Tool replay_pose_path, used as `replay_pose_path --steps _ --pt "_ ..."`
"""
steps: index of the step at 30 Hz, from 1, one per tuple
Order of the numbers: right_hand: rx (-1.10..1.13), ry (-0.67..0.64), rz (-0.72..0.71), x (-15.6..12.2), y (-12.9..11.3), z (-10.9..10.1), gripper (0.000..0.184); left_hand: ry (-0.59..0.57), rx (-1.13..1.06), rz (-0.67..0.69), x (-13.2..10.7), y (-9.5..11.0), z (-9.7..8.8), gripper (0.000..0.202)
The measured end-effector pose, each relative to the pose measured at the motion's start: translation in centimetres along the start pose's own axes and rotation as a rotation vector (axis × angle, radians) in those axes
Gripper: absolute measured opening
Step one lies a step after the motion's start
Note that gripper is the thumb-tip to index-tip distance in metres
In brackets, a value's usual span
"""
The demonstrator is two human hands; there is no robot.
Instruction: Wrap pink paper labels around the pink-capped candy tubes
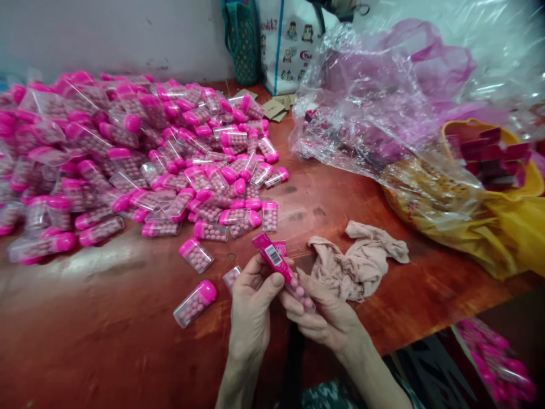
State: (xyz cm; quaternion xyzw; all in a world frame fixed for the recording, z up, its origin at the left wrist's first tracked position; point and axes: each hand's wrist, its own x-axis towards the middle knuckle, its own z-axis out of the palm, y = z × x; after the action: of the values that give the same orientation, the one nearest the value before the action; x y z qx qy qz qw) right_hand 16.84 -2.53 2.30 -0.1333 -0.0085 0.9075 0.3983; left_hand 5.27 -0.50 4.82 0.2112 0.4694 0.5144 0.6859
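Note:
My left hand [254,298] pinches a bright pink label card [275,255] with a white barcode between thumb and fingers. My right hand [321,315] is closed around a clear container of pink balls [300,292], tilted, with its upper end against the card. The container's cap is hidden, and I cannot tell whether card and container are joined. Just left of my left hand, partly covered by it, lies another clear container [232,276]. Two pink-capped containers, one nearer [195,304] and one farther [196,255], rest on the table to the left.
A big heap of pink-capped containers [128,153] covers the table's [128,341] back left. Beyond my right hand lies a crumpled pale cloth [360,258]. Clear plastic wrap [353,108] and a yellow container [451,128] holding pink pieces occupy the right. Bags stand against the wall.

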Motion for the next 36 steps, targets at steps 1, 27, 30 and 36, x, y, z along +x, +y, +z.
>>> replay_pose_path --steps 1,27,30,36 --pt "-0.032 0.027 -0.022 0.1 0.0 0.2 0.025 0.011 0.027 0.002 0.0 -0.1 -0.1 0.025" --pt "-1.369 0.571 -0.442 0.1 1.8 1.5 0.023 -0.036 0.037 -0.103 0.4 -0.4 -0.8 0.012" --pt "-1.551 0.677 -0.539 0.2 2.6 0.7 0.028 -0.014 -0.027 -0.092 0.7 -0.5 -0.8 0.007" --pt "-1.692 0.863 -0.686 0.4 3.9 -0.4 0.047 0.057 -0.007 -0.095 1.1 -0.5 -0.8 0.003"
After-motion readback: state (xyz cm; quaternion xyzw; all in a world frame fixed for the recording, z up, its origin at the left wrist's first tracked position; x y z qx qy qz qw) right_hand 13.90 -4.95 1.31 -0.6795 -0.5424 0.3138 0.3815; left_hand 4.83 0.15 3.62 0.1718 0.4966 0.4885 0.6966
